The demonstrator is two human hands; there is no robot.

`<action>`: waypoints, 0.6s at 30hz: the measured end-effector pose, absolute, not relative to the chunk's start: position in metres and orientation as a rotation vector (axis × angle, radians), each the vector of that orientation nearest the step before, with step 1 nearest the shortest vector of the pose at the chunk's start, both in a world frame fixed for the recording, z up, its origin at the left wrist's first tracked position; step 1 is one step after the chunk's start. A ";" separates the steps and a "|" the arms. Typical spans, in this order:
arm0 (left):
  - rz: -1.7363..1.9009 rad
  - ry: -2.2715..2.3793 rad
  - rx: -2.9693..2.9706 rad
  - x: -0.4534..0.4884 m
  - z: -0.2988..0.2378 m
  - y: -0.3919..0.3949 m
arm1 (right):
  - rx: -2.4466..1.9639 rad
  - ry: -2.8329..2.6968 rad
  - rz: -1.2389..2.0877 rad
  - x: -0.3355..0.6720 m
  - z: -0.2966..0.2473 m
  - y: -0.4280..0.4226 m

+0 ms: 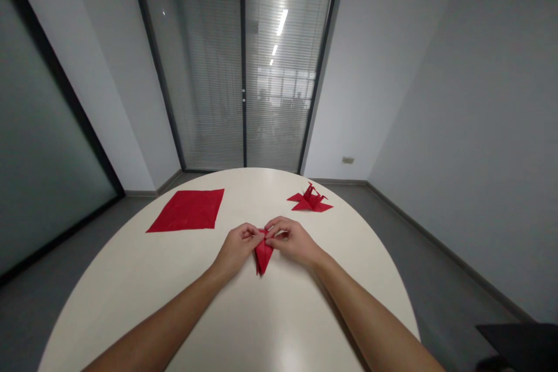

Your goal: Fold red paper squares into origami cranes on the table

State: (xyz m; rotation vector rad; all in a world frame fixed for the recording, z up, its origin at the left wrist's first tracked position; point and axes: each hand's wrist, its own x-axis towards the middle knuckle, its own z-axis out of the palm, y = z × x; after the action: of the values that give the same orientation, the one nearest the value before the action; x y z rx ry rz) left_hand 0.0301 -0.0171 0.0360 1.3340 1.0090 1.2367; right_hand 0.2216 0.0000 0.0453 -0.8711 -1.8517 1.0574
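Note:
Between my two hands is a piece of folded red origami paper (264, 257), its narrow pointed end toward me and split at the tip. My left hand (239, 245) pinches its upper left edge with thumb and forefinger. On the other side, the thumb and fingers of my right hand (293, 239) close on its upper right edge. The fingertips of both hands nearly meet and cover much of the paper's top end. Beyond my right hand lie finished-looking red paper cranes (310, 200), wings spread and close together; their exact number is hard to tell.
A flat stack or sheet of red square paper (189, 210) lies at the table's far left. The round white table (279, 314) has its curved far edge before a glass door with blinds (279, 99). A dark object (523, 340) stands at the lower right, off the table.

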 end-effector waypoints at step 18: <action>1.350 1.020 1.351 0.031 0.048 -0.023 | -0.904 -1.713 1.235 0.223 0.049 0.000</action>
State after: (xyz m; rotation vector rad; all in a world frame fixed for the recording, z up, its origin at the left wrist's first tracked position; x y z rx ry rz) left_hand 0.0309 -0.0233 0.0483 1.3512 1.0196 1.3496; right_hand 0.2227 -0.0002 0.0487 -0.9042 -1.7129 1.2347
